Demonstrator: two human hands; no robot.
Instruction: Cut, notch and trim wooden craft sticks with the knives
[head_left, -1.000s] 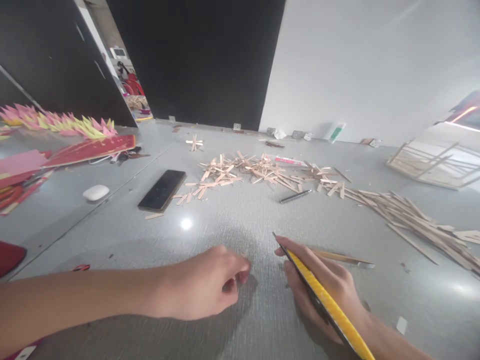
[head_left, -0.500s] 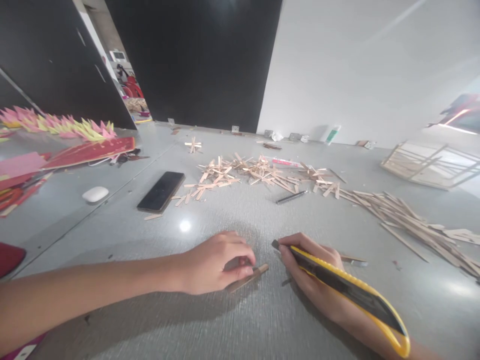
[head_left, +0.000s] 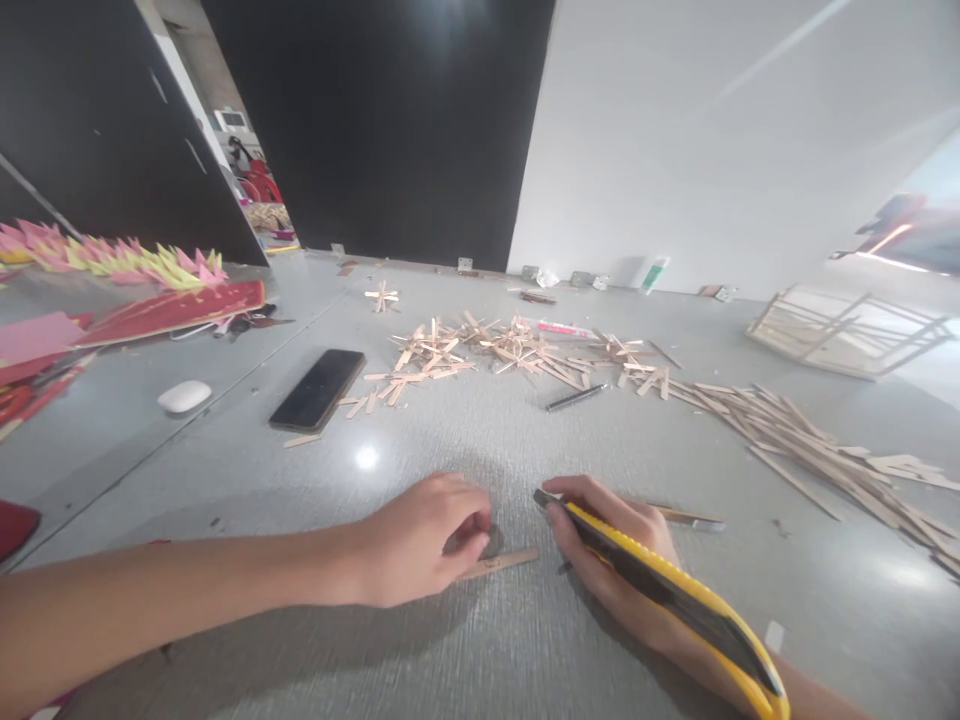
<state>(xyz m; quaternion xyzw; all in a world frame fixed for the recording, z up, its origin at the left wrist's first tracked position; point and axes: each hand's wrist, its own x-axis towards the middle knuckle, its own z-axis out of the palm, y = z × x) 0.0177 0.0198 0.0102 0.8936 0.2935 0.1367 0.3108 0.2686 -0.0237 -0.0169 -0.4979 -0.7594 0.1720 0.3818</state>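
Note:
My left hand (head_left: 431, 540) is low over the grey table, fingers curled in. A short flat wooden stick (head_left: 510, 561) pokes out from under its thumb, its left end hidden by the hand. In my right hand (head_left: 626, 545) is a yellow and black utility knife (head_left: 675, 595), its handle slanting down to the right. The knife's dark tip (head_left: 541, 497) points up and left, apart from the stick. Partly behind my right hand lies a thin tool with a metal end (head_left: 705, 523).
A heap of short wooden sticks (head_left: 517, 345) lies ahead, with a pen-like tool (head_left: 576, 397) before it. Long wooden strips (head_left: 817, 450) are at right, below a stick frame (head_left: 847, 335). A phone (head_left: 319, 390) and white case (head_left: 184, 397) lie left; panels (head_left: 390, 130) stand behind.
The wooden stick has turned to lie flatter, and my left hand has shifted slightly left and down. My right hand with the knife has moved a little left. The view has shifted slightly.

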